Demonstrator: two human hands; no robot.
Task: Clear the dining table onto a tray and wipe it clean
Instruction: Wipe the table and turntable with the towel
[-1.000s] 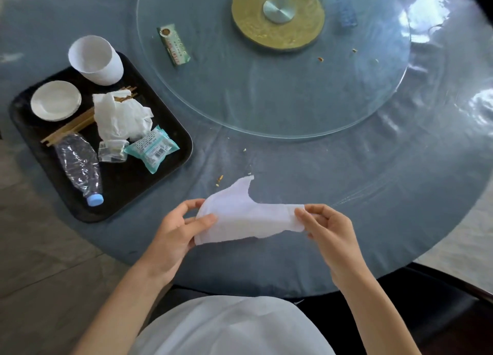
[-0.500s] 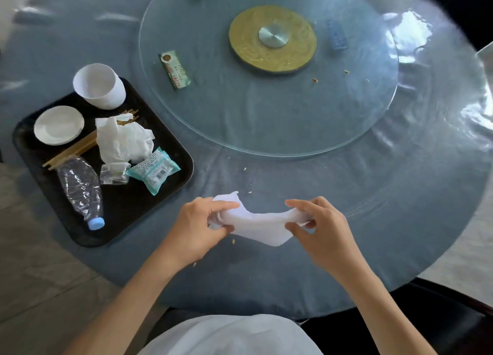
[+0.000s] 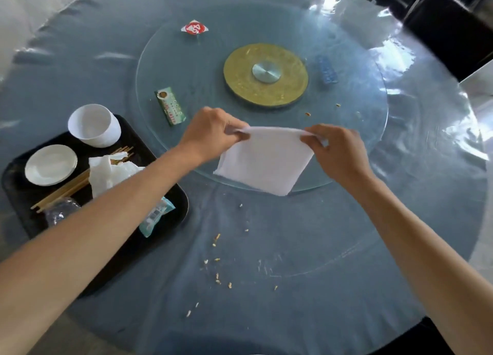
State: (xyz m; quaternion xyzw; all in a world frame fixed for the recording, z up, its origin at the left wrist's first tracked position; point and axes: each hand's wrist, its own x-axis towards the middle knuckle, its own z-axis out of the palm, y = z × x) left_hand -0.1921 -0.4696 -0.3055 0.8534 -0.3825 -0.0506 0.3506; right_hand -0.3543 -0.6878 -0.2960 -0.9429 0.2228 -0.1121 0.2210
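A white wipe [image 3: 264, 159] hangs stretched between both hands above the near rim of the glass turntable [image 3: 346, 130]. My left hand [image 3: 213, 133] pinches its left top corner and my right hand [image 3: 336, 154] pinches the right one. Crumbs [image 3: 217, 261] lie scattered on the blue-grey table [image 3: 293, 248] below. At the left, the black tray [image 3: 170, 197] holds a white bowl [image 3: 93, 125], a small white plate [image 3: 50, 165], chopsticks [image 3: 66, 189], a crumpled tissue [image 3: 109, 173], a teal packet [image 3: 154, 218] and a plastic bottle [image 3: 61, 213] partly hidden by my left forearm.
On the turntable lie a green packet [image 3: 170, 109], a red and white packet [image 3: 194, 29], a blue packet [image 3: 326, 69] and a few crumbs [image 3: 308, 113] near the gold hub [image 3: 266, 74]. A dark chair [image 3: 440, 21] stands at the far right.
Both hands have moved forward from the table's near edge to over the turntable rim, and the wipe has gone from bunched to spread flat. The view has leaned in.
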